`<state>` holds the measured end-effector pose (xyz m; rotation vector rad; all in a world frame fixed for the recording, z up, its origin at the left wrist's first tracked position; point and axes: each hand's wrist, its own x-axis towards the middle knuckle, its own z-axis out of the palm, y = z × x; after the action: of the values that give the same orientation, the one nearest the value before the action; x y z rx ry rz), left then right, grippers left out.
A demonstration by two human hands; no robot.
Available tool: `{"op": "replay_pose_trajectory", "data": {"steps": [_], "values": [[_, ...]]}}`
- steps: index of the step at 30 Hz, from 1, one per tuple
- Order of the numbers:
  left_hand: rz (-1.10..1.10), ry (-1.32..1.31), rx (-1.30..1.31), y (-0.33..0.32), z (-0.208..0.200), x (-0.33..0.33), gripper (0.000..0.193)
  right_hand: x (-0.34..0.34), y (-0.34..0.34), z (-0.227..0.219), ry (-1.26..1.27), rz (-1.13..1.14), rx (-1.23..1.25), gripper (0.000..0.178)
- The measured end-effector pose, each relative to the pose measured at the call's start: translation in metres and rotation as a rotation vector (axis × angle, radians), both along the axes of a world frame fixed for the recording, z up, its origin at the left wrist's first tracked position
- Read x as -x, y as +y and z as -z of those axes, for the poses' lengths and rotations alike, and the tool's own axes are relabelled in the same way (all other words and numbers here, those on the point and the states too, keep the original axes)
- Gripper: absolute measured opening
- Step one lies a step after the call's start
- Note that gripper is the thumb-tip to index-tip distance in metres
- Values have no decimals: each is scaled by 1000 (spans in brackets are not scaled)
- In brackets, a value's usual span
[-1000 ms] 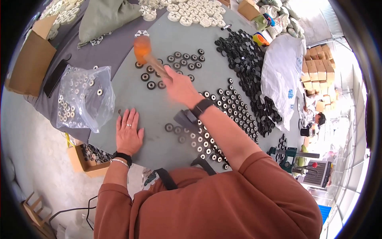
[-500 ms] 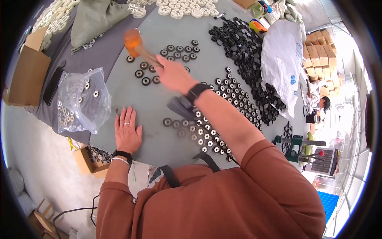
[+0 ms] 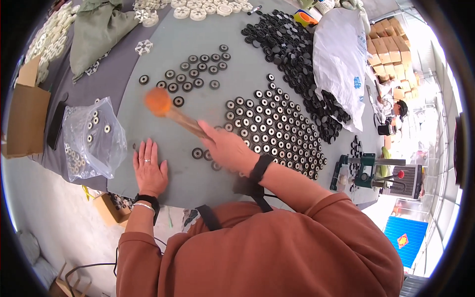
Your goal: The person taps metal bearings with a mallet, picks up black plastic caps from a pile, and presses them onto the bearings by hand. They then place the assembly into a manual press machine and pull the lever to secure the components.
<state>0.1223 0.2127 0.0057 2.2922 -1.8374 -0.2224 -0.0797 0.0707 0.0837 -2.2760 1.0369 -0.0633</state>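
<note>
My right hand (image 3: 228, 148) is wrapped round the wooden handle of a mallet (image 3: 158, 102) with an orange head, smeared by motion. The mallet points left and away, over or near a loose group of small black wheels with pale centres (image 3: 187, 86); whether it touches one I cannot tell. Flat on the grey table (image 3: 133, 116), fingers stretched, lies my left hand (image 3: 151, 171), holding nothing. A dense block of similar black wheels with white centres (image 3: 277, 123) spreads beyond and to the right of my right hand. My right forearm and hand partly cover a few nearer wheels (image 3: 198, 153).
Black round caps (image 3: 282, 49) lie heaped beside a white sack (image 3: 339, 54). At left are a clear bag of white rings (image 3: 94, 141) and a cardboard box (image 3: 27, 119). White discs (image 3: 203, 9) line the far edge. A green press (image 3: 366, 171) stands at right.
My right hand and the mallet have come nearer to me, the mallet head lower in view. My left hand stays flat on the table. The whole view has shifted slightly.
</note>
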Motion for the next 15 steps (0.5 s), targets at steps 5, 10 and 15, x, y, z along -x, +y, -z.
{"op": "replay_pose_trajectory", "data": {"steps": [5, 10, 15], "values": [[12, -2, 35, -4, 2, 0, 60, 0, -1, -23, -90, 47, -234, 42], [-6, 182, 173, -45, -3, -10, 59, 35, 8, -27, -279, 313, -504, 38], [-26, -4, 322, -148, -4, -53, 62, 78, 17, -38, -262, 500, -557, 38]]}}
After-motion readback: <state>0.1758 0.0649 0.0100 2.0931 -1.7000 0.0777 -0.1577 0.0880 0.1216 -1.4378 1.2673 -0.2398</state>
